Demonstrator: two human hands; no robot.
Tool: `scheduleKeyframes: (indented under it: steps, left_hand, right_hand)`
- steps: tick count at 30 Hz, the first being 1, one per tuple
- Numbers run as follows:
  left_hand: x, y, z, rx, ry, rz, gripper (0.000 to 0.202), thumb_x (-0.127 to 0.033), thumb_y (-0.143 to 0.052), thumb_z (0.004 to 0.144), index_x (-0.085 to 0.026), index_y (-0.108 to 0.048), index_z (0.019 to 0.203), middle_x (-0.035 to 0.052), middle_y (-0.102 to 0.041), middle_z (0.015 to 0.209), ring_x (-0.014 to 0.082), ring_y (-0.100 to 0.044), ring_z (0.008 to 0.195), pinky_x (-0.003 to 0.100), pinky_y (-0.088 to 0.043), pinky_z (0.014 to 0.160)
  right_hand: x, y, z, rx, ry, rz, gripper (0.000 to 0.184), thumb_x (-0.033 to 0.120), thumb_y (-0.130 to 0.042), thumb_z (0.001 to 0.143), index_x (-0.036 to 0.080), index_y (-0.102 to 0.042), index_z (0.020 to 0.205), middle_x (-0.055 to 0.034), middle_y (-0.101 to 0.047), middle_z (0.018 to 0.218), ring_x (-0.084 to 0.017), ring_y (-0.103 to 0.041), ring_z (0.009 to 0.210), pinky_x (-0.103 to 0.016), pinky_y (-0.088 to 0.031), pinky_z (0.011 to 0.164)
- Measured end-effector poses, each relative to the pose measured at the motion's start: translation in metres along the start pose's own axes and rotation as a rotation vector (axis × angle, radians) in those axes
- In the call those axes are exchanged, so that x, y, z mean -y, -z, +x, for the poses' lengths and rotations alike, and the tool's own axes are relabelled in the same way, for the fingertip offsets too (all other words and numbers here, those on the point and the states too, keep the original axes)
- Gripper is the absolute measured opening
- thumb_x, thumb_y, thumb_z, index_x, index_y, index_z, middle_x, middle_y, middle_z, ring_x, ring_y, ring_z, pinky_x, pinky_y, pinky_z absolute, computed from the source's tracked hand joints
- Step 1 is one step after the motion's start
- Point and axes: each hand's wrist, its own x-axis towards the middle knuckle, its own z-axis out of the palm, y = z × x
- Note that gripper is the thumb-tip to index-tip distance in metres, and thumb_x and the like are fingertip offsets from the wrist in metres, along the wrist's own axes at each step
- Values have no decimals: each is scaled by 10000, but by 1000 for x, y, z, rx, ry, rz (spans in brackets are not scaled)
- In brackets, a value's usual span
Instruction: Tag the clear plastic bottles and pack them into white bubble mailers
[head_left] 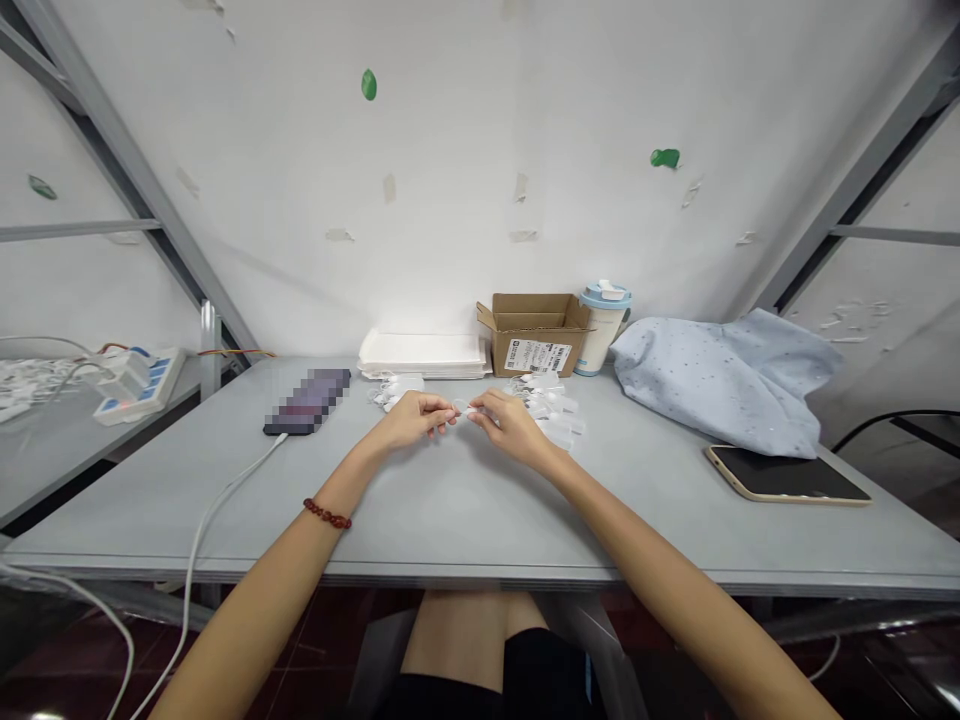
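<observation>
My left hand point(420, 416) is closed in a pinch, with a red bead bracelet point(327, 514) on its wrist. Opposite it, my right hand point(508, 424) pinches a small white piece point(470, 410) between thumb and fingers. A thin pale strand runs from this piece to the left fingertips; its exact form is too small to make out. Just behind the left hand lies a small pile of white pieces with thin loops point(396, 388). A larger pile of white and clear flat pieces point(553, 408) spreads behind and beside the right hand.
Along the wall stand a stack of white sheets point(424, 354), an open cardboard box point(538, 340) and a lidded cup point(599, 330). Pale blue cloth point(727, 375) partly covers a phone point(787, 476) at right. Another phone point(311, 400), with a charging cable point(217, 500), lies left.
</observation>
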Motion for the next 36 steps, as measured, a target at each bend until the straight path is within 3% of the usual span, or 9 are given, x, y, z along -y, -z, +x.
scheduleKeyframes:
  steps: [8,18,29,36]
  left_hand:
    - [9,-10,3,-4,20,20,234,-363,-627,663,-130,-635,683,48,-639,658,117,-529,532,243,-426,498]
    - [11,-17,2,-18,17,-36,239,-375,-638,649,-138,-611,638,36,-618,611,103,-494,494,243,-405,489]
    - [9,-18,0,-1,22,-16,244,-371,-633,667,-128,-627,644,25,-588,567,102,-487,491,242,-382,502]
    - [-1,-7,1,-11,-9,-33,348,-481,-626,693,-134,-653,684,40,-619,608,112,-501,518,246,-410,504]
  right_hand:
    - [2,-11,-8,84,-12,-76,123,181,-504,886,146,-606,945,-79,-600,885,-155,-569,786,-271,-438,709]
    - [7,-12,-10,66,-29,-81,113,178,-505,885,142,-602,929,-99,-603,886,-176,-582,785,-286,-441,691]
    - [6,-13,-10,63,-32,-73,123,174,-506,878,128,-614,917,-94,-613,876,-156,-565,758,-273,-434,678]
    - [7,-8,-3,-20,-31,-2,114,199,-507,881,153,-606,848,-54,-590,798,-141,-540,716,-263,-420,663]
